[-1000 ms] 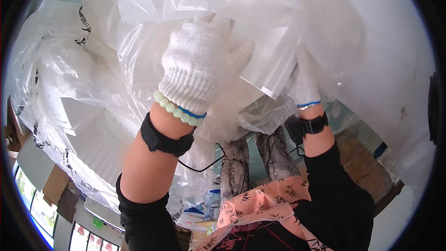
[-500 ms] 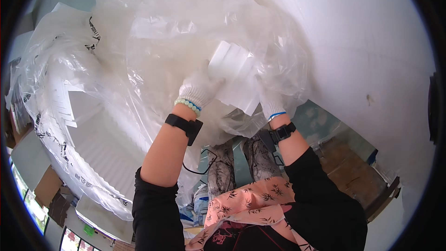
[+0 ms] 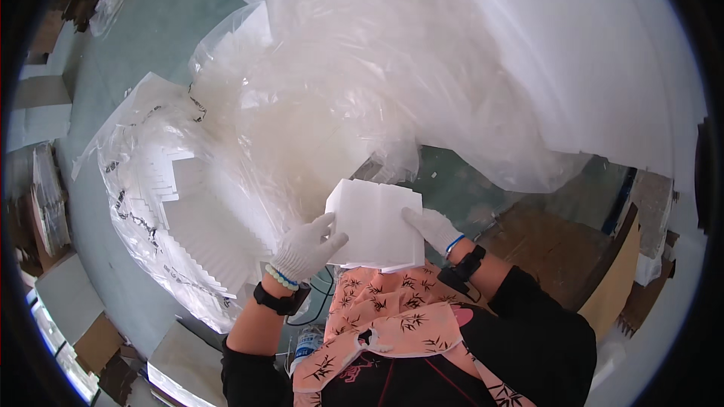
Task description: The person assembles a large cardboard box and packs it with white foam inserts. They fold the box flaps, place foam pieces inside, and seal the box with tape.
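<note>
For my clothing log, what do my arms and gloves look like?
Your left glove and right glove are white knit, the right with a blue cuff edge. A pale green bead bracelet circles the left wrist. Black straps with dark boxes are worn near both wrists, and the black sleeves stop short of the straps.

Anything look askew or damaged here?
Slightly askew: the white stack between the left hand and right hand; its lower edge looks uneven, not flush. The brown panel at right has dark blotches; stain or wear, can't tell. Nothing else stands out.
</note>
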Demonstrator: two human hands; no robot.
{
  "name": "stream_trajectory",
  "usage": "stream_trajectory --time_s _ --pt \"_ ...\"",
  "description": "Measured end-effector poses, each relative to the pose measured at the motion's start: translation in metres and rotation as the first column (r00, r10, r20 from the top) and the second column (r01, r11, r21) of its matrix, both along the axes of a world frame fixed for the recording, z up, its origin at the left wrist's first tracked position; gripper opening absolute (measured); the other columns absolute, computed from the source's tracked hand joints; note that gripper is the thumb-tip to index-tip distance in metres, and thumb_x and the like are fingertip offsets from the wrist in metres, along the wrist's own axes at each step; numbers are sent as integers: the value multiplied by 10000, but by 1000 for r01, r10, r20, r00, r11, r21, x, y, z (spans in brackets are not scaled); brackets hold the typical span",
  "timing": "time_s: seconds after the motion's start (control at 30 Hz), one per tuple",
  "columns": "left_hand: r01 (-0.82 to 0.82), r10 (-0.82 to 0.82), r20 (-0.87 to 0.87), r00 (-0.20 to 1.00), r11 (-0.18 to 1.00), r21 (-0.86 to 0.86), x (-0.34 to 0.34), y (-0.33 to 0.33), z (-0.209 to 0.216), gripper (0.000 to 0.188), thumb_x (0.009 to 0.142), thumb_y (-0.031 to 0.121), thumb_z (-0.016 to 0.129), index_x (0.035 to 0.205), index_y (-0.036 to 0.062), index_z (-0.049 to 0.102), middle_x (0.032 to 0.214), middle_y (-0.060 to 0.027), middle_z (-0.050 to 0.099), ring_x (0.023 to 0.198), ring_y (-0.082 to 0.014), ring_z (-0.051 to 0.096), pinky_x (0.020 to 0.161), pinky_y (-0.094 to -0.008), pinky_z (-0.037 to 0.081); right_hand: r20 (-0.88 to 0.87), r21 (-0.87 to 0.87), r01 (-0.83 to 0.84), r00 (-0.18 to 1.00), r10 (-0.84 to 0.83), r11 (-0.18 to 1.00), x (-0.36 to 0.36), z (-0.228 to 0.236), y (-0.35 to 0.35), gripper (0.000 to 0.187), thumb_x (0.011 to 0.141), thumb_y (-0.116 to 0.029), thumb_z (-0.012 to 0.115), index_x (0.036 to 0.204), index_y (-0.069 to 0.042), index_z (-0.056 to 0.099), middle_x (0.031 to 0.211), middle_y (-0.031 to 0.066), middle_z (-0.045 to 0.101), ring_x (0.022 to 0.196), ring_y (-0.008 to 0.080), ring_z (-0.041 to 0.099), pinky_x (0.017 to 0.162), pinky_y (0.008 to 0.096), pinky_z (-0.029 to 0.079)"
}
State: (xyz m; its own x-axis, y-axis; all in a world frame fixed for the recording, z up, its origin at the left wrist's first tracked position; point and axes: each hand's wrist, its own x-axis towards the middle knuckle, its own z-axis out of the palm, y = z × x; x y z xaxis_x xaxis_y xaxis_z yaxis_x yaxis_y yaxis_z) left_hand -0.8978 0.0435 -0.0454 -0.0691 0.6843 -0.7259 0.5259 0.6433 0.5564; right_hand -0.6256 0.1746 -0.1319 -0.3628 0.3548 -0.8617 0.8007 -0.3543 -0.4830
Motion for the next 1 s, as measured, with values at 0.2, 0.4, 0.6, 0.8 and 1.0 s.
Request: stream_trajectory --time_s 0.2,0.4,0.6,0.8,1.0 --pt "-36 -43 249 968 953 302 52 -1 77 581 892 126 612 1436 9 444 1227 -206 661 1175 -298 640 961 -387 497 -133 196 320 945 -298 927 62 88 -42 714 927 -510 592 1420 -14 449 1310 203 608 1148 285 623 959 384 498" --pt "60 -268 427 864 896 440 101 38 87 565 917 29 561 1453 -68 408 1331 -184 602 1230 -266 583 1054 -363 433 -353 372 766 639 -683 524 133 127 -104 817 832 -576 647 1439 -76 423 1346 196 594 1231 335 589 1022 409 463" --pt "487 -687 265 677 688 538 204 59 166 499 901 13 562 1393 -50 503 1245 -146 663 1105 -210 646 960 -338 492 -548 293 945 289 -785 144 210 160 -216 716 879 -482 660 1410 -39 475 1296 182 616 1116 269 642 944 354 508" --pt "766 -961 113 252 270 584 359 37 223 440 894 34 533 1328 -20 579 1133 -140 707 1025 -183 670 905 -306 508 -549 229 948 -63 -833 -222 275 222 -352 629 909 -499 650 1256 23 597 1116 154 668 924 211 673 790 327 556" --pt "792 -936 -99 -338 -340 508 515 -32 232 439 900 64 532 1330 -16 562 1100 -164 706 999 -189 680 862 -304 520 -481 78 817 -471 -740 -571 287 188 -474 671 850 -585 672 1168 6 665 988 145 697 807 227 690 675 332 575"
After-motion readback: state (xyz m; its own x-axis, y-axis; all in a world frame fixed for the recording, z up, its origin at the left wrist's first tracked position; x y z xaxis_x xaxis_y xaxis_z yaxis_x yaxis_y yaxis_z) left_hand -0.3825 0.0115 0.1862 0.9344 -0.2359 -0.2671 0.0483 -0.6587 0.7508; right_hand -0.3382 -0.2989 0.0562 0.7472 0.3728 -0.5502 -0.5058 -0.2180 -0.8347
